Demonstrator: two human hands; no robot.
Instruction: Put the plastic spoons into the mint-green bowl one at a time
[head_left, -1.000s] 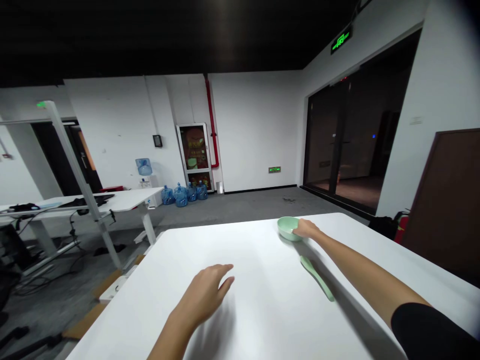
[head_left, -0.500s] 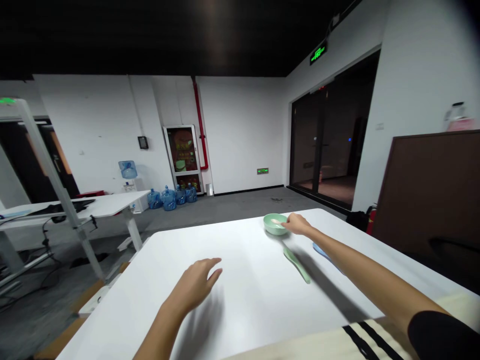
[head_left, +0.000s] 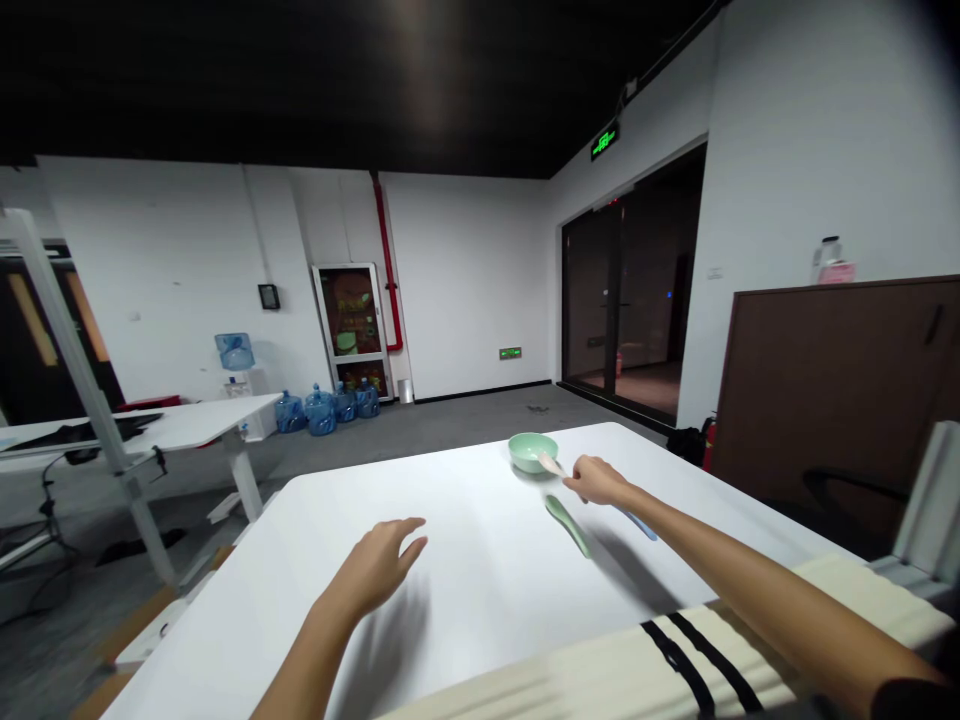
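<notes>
My right hand [head_left: 598,480] is closed on the handle of a pale pinkish-white spoon [head_left: 550,464]. The spoon's head is at the right rim of a light green bowl [head_left: 523,464], which stands upright near the table's far edge. Below that hand a green spoon [head_left: 568,526] lies slantwise on the white table [head_left: 465,560]. A blue utensil [head_left: 640,524] lies farther right, partly hidden by my right hand and forearm. To the left, my left hand [head_left: 379,562] hovers over the tabletop, thumb and fingers apart, holding nothing.
Along the table's near edge lies a cream cloth [head_left: 600,665] with black stripes. Another white table [head_left: 202,415] stands at the left, and several blue water bottles [head_left: 321,412] stand on the floor behind. A brown cabinet [head_left: 832,375] is at the right.
My right hand has drawn back toward me and to the right of the bowl, bringing the pale spoon from inside it to its rim. The view has turned slightly right.
</notes>
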